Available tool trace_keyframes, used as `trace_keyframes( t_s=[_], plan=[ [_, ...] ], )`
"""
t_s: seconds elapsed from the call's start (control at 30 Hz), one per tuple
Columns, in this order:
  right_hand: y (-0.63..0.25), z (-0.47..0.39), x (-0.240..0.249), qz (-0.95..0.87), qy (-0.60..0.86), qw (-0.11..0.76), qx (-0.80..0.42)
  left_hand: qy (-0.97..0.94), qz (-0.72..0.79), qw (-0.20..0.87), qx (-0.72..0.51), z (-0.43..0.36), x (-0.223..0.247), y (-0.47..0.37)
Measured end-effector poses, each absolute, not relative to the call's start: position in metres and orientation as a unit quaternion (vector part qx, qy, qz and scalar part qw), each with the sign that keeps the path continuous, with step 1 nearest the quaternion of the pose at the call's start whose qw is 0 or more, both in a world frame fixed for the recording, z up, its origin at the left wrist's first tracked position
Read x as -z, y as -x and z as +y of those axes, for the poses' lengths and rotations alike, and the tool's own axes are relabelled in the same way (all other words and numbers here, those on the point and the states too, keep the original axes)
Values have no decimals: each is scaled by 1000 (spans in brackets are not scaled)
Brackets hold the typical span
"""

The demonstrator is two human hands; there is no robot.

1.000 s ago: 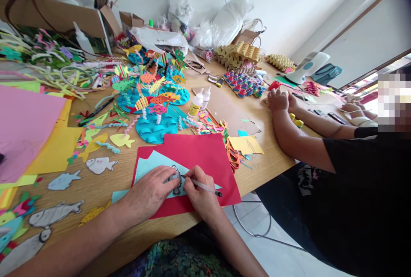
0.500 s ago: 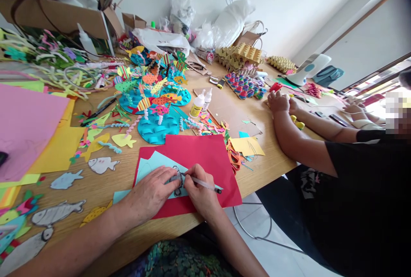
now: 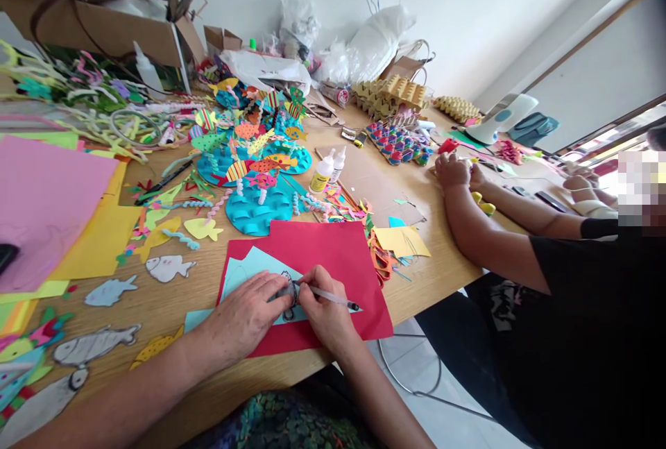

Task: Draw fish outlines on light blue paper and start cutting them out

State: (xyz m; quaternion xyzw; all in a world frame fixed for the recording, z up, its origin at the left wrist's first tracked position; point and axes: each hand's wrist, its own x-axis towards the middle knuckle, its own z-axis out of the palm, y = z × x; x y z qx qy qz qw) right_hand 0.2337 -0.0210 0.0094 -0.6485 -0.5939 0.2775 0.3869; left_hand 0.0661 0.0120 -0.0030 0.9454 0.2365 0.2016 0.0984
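Observation:
My right hand [image 3: 327,303] is closed around a clear-barrelled pen [image 3: 338,298] with a black end, its tip down by a black outline drawing [image 3: 287,314] on light blue paper [image 3: 247,267]. My left hand [image 3: 254,307] lies flat on the same paper, fingers stretched out beside the drawing and hiding part of it. Under the blue paper is a larger red sheet [image 3: 333,248] near the table edge. Left of my hands are paper fish cut-outs: a white one [image 3: 169,268], a light blue one [image 3: 109,291] and a grey striped one [image 3: 96,345].
Blue discs with paper fish [image 3: 260,209] stand ahead, next to glue bottles [image 3: 322,171]. Orange scissors [image 3: 382,261] lie right of the red sheet. Pink paper [image 3: 46,206] is at the left. A co-worker's arms [image 3: 463,206] rest on the table at the right.
The camera view has shifted slightly. My hands stay in nearly the same place on the paper, the pen tip still at the drawing.

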Motion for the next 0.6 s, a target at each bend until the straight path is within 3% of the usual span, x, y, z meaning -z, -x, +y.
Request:
trace_keyframes(
  t_s=[0.6],
  plan=[
    [-230,-6,-16,-603,646,381,-272,-952,244,91,-159,9,-3,-64]
  ],
)
